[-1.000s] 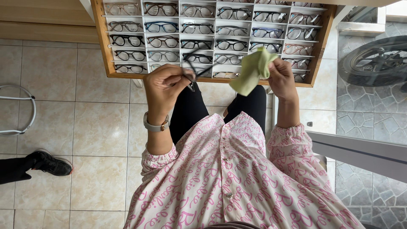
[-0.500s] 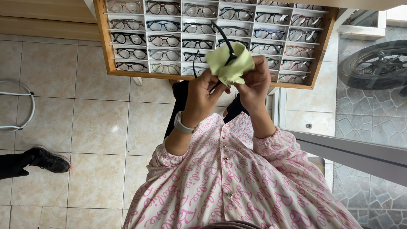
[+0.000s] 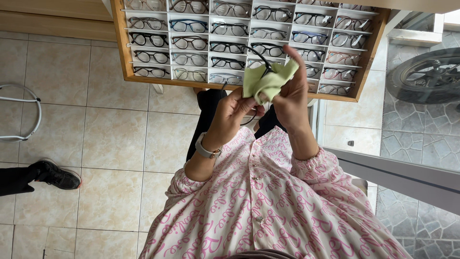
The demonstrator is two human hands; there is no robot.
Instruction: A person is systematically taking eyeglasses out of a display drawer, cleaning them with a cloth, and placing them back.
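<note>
Hands (image 3: 261,108) raised, together around cloth (image 3: 266,84)

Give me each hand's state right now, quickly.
Left hand: closed on the black glasses, gripping the frame from below.
Right hand: closed on the green cloth, pressing it around the glasses.

Wooden tray (image 3: 120,52) of white compartments, rows of spectacles (image 3: 189,25)
</note>
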